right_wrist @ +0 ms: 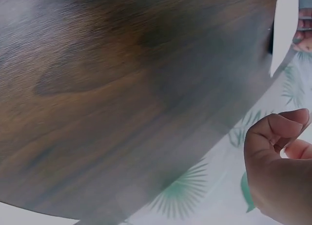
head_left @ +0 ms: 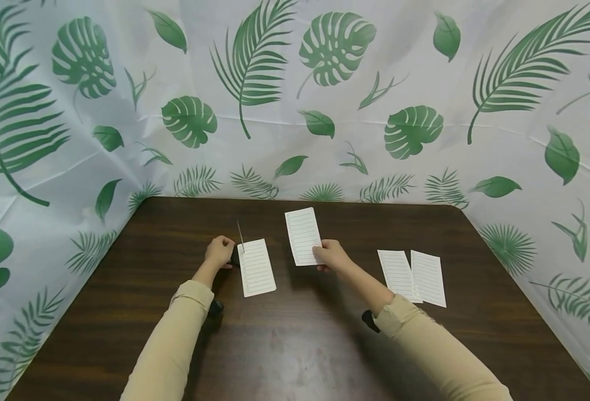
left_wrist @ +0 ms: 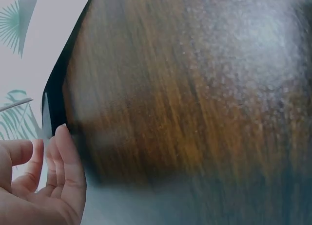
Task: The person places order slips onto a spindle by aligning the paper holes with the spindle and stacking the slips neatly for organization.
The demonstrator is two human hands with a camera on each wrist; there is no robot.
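Note:
My left hand (head_left: pixel 219 252) grips the left edge of the black base (head_left: pixel 235 255) of a paper spike, its fingertips at the dark edge in the left wrist view. The spike's thin rod (head_left: pixel 240 234) rises near the top left corner of a lined card (head_left: pixel 257 268) that lies over the base and hides most of it. To the right, my right hand (head_left: pixel 332 255) pinches another lined card (head_left: pixel 302 236) by its lower right edge, raised above the table. Thumb and forefinger meet at that card's edge in the right wrist view.
Two more lined cards (head_left: pixel 396 273) (head_left: pixel 429 278) lie overlapping on the right of the dark wooden table (head_left: pixel 284 345). A white curtain with green leaf prints (head_left: pixel 274 150) hangs behind the table and along both sides.

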